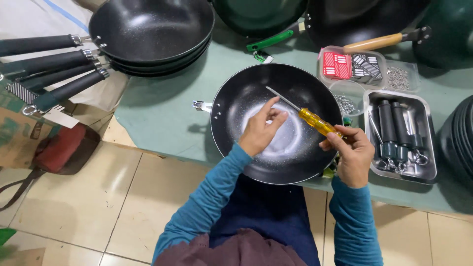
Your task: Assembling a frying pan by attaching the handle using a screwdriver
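Right hand (351, 156) is closed around the yellow handle of a screwdriver (320, 123), shaft angled up to about 10 o'clock so the tip sits over the pan floor near the far wall. Left hand (261, 130) lies inside the black pan (246, 98), fingers loosely curled and pinched near the shaft; whether they hold a screw I can't tell. The pan sits at the near edge of the green table (162, 118), directly in front of the person, with its bare handle bracket (201, 105) pointing to 9 o'clock, which looks like the spot a handle goes. Parts are kept in reach at 3 o'clock: a steel tray (428, 143) with three or so dark handles (389, 128), a clear tub of small metal hardware (345, 101), and a red and a black patterned card pack (352, 65) further back. At 10 o'clock, one stack of finished pans (152, 29), four black handles fanned left. At 12 o'clock, two more pans, one green-handled (271, 40), one wood-handled (377, 42).
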